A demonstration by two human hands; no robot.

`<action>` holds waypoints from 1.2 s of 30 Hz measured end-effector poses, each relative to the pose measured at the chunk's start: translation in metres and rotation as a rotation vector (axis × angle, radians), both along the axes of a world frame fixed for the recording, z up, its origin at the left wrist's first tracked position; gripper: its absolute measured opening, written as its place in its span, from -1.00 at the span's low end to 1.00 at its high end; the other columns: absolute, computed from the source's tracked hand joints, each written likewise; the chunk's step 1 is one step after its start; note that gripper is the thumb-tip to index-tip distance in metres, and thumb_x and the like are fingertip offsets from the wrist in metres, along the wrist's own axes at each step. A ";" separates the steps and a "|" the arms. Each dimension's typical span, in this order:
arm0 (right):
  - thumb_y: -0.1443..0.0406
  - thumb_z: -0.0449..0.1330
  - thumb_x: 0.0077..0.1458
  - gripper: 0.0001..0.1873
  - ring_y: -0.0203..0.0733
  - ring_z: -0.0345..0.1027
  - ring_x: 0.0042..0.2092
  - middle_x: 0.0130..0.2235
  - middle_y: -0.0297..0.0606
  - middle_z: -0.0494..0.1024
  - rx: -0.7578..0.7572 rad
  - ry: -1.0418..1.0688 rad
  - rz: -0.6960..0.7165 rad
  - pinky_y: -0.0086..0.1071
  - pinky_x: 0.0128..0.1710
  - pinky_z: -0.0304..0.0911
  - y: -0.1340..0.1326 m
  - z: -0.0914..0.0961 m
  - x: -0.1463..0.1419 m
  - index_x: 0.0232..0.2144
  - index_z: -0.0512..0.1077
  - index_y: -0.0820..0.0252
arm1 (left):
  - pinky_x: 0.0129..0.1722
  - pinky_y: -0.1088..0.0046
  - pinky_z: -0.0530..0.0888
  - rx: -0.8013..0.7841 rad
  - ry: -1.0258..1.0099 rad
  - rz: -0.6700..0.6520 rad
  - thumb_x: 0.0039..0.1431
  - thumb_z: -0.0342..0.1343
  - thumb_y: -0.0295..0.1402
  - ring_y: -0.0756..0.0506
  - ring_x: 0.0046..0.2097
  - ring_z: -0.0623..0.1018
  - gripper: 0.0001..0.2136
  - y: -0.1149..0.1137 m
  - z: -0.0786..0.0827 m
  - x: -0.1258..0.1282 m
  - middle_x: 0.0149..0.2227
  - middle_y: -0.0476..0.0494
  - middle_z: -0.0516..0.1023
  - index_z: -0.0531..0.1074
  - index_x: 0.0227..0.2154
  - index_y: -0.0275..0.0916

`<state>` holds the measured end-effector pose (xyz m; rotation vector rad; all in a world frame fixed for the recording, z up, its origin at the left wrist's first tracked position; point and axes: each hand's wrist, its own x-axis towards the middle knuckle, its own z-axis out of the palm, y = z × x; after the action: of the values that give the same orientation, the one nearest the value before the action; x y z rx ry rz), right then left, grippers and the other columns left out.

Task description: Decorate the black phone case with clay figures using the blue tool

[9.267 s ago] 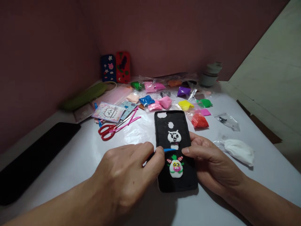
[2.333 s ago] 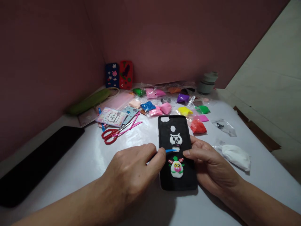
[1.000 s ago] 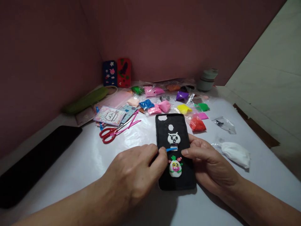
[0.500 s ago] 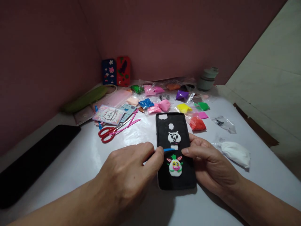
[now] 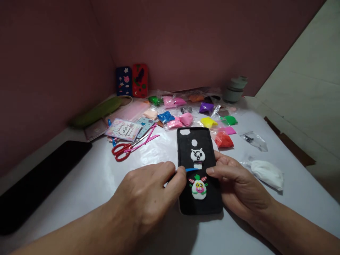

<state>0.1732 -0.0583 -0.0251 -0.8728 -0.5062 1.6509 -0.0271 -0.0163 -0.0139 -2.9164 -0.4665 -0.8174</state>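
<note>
A black phone case (image 5: pixel 183 191) lies tilted over the table, gripped along its right edge by my right hand (image 5: pixel 236 180), thumb on its face. On it sit a white clay cat-like figure (image 5: pixel 198 156) with black facial lines and, lower down, a round white clay figure (image 5: pixel 199 190) with striped horns and a green top. My left hand (image 5: pixel 154 193) is closed in a pinch on a thin blue modelling tool (image 5: pixel 191 170). The tool's tip touches or hovers at the lower edge of the cat figure's white body; contact is hard to tell.
Bags of coloured clay (image 5: pixel 186 119) spread behind the case. Red scissors (image 5: pixel 122 151), pink tweezers-like tool (image 5: pixel 148 140) and cards (image 5: pixel 123 129) lie left. A bag of white clay (image 5: pixel 267 174) is at right. Two decorated cases (image 5: pixel 140 80) lean on the wall near a lidded cup (image 5: pixel 235 89).
Almost nothing differs. The whole view has shifted very slightly, and both hands, the tool and the phone case keep their places relative to each other.
</note>
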 end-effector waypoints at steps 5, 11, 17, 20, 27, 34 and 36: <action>0.51 0.25 -0.22 -0.70 -0.22 0.41 -0.35 -0.36 -0.25 0.57 -0.008 -0.005 0.004 -0.35 -0.28 0.31 -0.001 -0.001 0.001 -0.32 0.51 0.26 | -0.50 0.44 0.26 -0.004 0.023 0.013 0.27 -0.16 -0.59 -0.03 -0.44 0.33 -0.75 -0.001 0.002 0.000 -0.36 -0.13 0.42 0.30 -0.05 -0.42; 0.50 0.26 -0.22 -0.66 -0.18 0.44 -0.32 -0.36 -0.23 0.58 -0.017 -0.015 0.003 -0.32 -0.25 0.32 -0.001 -0.002 0.001 -0.28 0.52 0.27 | -0.52 0.44 0.26 -0.003 -0.009 0.004 0.28 -0.17 -0.58 -0.03 -0.46 0.33 -0.75 0.000 0.000 0.000 -0.38 -0.14 0.42 0.31 -0.05 -0.44; 0.49 0.26 -0.22 -0.62 -0.16 0.45 -0.29 -0.27 -0.16 0.61 -0.016 -0.015 0.008 -0.31 -0.22 0.32 -0.001 -0.002 0.002 -0.24 0.52 0.27 | -0.53 0.44 0.21 0.017 -0.006 0.035 0.27 -0.13 -0.58 -0.03 -0.47 0.29 -0.76 -0.001 0.000 0.000 -0.41 -0.09 0.39 0.34 -0.06 -0.42; 0.49 0.26 -0.20 -0.66 -0.19 0.45 -0.30 -0.29 -0.18 0.61 0.002 -0.004 0.022 -0.33 -0.22 0.32 -0.002 -0.003 0.003 -0.27 0.52 0.26 | -0.53 0.44 0.21 0.007 -0.016 0.034 0.27 -0.13 -0.59 -0.02 -0.47 0.29 -0.76 -0.001 0.000 0.001 -0.42 -0.08 0.38 0.34 -0.08 -0.42; 0.48 0.27 -0.25 -0.66 -0.18 0.45 -0.32 -0.33 -0.21 0.60 -0.024 -0.025 0.003 -0.31 -0.25 0.33 -0.002 -0.002 0.001 -0.29 0.52 0.25 | -0.53 0.45 0.21 0.027 -0.010 0.029 0.27 -0.13 -0.58 -0.02 -0.47 0.29 -0.76 0.000 -0.001 0.000 -0.41 -0.08 0.39 0.34 -0.06 -0.43; 0.49 0.27 -0.25 -0.67 -0.20 0.43 -0.35 -0.36 -0.23 0.59 -0.033 -0.037 -0.005 -0.32 -0.29 0.33 -0.001 0.000 0.001 -0.31 0.51 0.26 | -0.51 0.45 0.24 0.024 -0.015 0.024 0.26 -0.15 -0.60 -0.03 -0.44 0.32 -0.74 0.001 -0.001 0.001 -0.37 -0.12 0.42 0.32 -0.05 -0.43; 0.49 0.27 -0.25 -0.67 -0.22 0.42 -0.36 -0.36 -0.24 0.58 -0.031 -0.030 -0.006 -0.33 -0.29 0.33 -0.001 0.000 0.000 -0.31 0.51 0.25 | -0.53 0.45 0.22 0.037 -0.017 0.015 0.26 -0.15 -0.60 -0.02 -0.45 0.30 -0.75 0.002 -0.001 0.002 -0.38 -0.11 0.41 0.33 -0.06 -0.44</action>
<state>0.1735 -0.0590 -0.0248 -0.9223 -0.4993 1.6462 -0.0254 -0.0146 -0.0149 -2.8711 -0.4685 -0.8408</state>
